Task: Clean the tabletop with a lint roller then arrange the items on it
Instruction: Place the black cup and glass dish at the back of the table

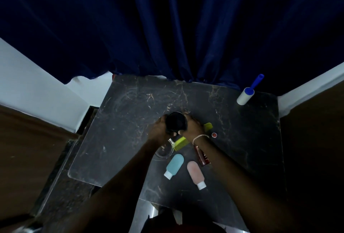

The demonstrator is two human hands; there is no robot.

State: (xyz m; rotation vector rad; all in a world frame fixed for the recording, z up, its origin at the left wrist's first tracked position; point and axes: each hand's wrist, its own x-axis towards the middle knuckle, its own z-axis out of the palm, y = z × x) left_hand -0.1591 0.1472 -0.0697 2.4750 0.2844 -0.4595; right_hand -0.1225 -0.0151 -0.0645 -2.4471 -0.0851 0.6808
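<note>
Both of my hands grip a black round jar above the middle of the dark marble tabletop. My left hand holds its left side and my right hand its right side. A green comb lies under my hands, partly hidden. A clear glass bowl sits below my left wrist. A blue bottle and a pink bottle lie on their sides near the front. The lint roller, white with a blue handle, lies at the far right corner.
A small red-capped item and a brown bottle lie by my right forearm. A dark blue curtain hangs behind the table. White walls and brown panels flank both sides.
</note>
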